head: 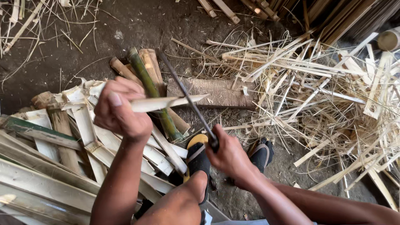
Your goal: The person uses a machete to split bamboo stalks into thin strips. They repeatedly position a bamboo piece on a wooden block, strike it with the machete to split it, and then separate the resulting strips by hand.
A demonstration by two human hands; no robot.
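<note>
View from above onto a dirt floor (141,25), seen past the person's knee and forearms. Open room is scarce. The left edge and lower left corner are filled by a stack of split bamboo slats (46,175), pale on the cut faces and green on some skins, lying roughly parallel and overlapping. The right half is covered by a loose heap of thin bamboo shavings and strips (316,91) that runs to the right edge. Bare floor shows only at the upper left and in a narrow gap between the two heaps, where a flat wooden block (221,92) lies, with several short bamboo sections (146,71) just beside its left end. A black sandal with yellow sole (198,158) stands in that gap near the bottom centre, and a second dark sandal (261,154) lies just right of it.

The left hand (118,110) is closed in a firm fist around one end of a pale bamboo strip (166,102), which projects to the right, nearly level, above the block and tapers to a point. The right hand (229,156) is closed around the handle of a long dark blade (185,93); the blade slants up and to the left from the fist and crosses the strip near its free end, touching or lying just over it; which of the two cannot be told. The two hands are well apart, with the strip and blade meeting between them.
</note>
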